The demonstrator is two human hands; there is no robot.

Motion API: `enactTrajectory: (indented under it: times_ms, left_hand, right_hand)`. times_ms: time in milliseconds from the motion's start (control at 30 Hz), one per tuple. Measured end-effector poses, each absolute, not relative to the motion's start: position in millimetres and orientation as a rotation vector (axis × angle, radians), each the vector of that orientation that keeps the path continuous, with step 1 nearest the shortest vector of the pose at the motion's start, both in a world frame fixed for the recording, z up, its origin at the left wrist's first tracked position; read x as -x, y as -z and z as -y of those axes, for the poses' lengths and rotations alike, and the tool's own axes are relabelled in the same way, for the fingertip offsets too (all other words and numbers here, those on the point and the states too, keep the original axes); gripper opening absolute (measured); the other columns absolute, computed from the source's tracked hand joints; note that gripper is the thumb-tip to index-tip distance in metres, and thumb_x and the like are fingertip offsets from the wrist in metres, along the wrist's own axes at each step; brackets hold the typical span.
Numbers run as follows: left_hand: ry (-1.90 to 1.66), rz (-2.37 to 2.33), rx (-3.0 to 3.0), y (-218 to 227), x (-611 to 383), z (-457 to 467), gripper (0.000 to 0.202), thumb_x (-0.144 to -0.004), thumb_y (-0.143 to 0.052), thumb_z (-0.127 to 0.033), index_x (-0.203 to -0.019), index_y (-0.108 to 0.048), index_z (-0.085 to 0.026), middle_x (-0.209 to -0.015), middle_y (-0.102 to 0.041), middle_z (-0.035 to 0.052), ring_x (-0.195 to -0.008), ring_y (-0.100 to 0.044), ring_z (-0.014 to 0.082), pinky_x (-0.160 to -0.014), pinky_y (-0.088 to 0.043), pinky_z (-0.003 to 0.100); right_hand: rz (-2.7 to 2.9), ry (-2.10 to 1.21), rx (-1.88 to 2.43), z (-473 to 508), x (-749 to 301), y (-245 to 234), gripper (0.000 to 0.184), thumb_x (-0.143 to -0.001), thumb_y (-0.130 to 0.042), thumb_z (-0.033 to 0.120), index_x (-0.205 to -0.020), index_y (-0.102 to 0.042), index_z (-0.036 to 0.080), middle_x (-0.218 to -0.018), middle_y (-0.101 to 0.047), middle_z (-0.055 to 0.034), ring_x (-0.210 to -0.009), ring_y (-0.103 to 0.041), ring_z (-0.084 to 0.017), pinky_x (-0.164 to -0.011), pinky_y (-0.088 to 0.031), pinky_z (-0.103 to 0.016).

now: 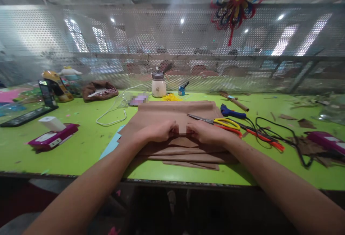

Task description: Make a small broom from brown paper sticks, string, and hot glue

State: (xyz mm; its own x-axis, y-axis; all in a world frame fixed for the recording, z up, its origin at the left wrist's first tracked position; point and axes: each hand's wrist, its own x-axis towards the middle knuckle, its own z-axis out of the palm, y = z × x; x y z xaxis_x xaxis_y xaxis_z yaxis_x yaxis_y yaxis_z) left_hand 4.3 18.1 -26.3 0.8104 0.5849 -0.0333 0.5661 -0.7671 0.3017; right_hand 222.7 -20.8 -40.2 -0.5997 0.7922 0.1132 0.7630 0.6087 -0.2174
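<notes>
Near the middle of the desk's [86,148] front edge, my left hand [163,130] and right hand [203,132], fingers curled in, pinch a fold of brown paper [172,113], seemingly to keep it straight.

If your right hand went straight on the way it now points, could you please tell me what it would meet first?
Most likely the left hand, which faces the right hand across a narrow gap over the brown sheet; exact depth is unclear.
</notes>
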Motion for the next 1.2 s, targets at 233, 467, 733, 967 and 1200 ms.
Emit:
enactTrajectory:
  times_ms: [233, 467, 733, 967, 1200]
  left_hand:
    - [-0.061, -0.867, -2.775, 22, -4, -10, 0.021, -0.071, -0.046, -0.01, -0.087, -0.059, -0.018, -0.084, -0.061, 0.0032, -0.072, -0.052, 0.0153, -0.064, -0.038, 0.024]
    - [-0.047, -0.857, -2.853, 21, -4, -7, 0.019, -0.071, -0.046, -0.009, -0.083, -0.058, -0.018, -0.086, -0.058, 0.0037, -0.07, -0.049, 0.0152, -0.063, -0.037, 0.025]
    - [-0.178, -0.949, -2.934, 25, -2, -2, 0.01, -0.079, -0.048, -0.023, -0.078, -0.057, -0.018, -0.081, -0.06, 0.005, -0.066, -0.05, 0.0156, -0.057, -0.034, 0.026]
    - [-0.325, -1.002, -2.769, 18, -1, 2, 0.02, -0.084, -0.043, -0.028, -0.077, -0.058, -0.017, -0.068, -0.06, 0.0022, -0.056, -0.045, 0.0121, -0.052, -0.029, 0.025]
    - [-0.384, -0.708, -2.246, 9, -2, 3, 0.029, -0.083, -0.049, -0.034, -0.105, -0.056, -0.015, -0.083, -0.06, 0.0028, -0.072, -0.051, 0.0133, -0.064, -0.039, 0.024]
  right_hand:
    - [2.7, -0.082, 1.212, 31, -219, 34, 0.007, -0.08, -0.051, 0.012, -0.083, -0.056, 0.016, -0.089, -0.056, -0.0055, -0.073, -0.047, -0.015, -0.061, -0.033, -0.024]
    - [2.765, 0.186, 1.189, 38, -208, 37, 0.011, -0.08, -0.049, 0.01, -0.083, -0.059, 0.014, -0.092, -0.059, -0.0108, -0.083, -0.051, -0.02, -0.072, -0.037, -0.029]
    - [2.718, 0.154, 1.22, 44, -208, 28, 0.011, -0.084, -0.047, 0.014, -0.081, -0.058, 0.015, -0.087, -0.059, -0.009, -0.075, -0.052, -0.017, -0.066, -0.036, -0.028]
    - [2.407, -0.232, 1.139, 42, -212, 14, 0.015, -0.084, -0.049, 0.014, -0.077, -0.062, 0.017, -0.077, -0.06, -0.0021, -0.068, -0.051, -0.012, -0.059, -0.036, -0.023]
    - [2.207, -0.467, 0.852, 29, -213, 26, 0.012, -0.083, -0.057, 0.019, -0.088, -0.068, 0.019, -0.084, -0.064, -0.0032, -0.076, -0.058, -0.013, -0.066, -0.046, -0.025]
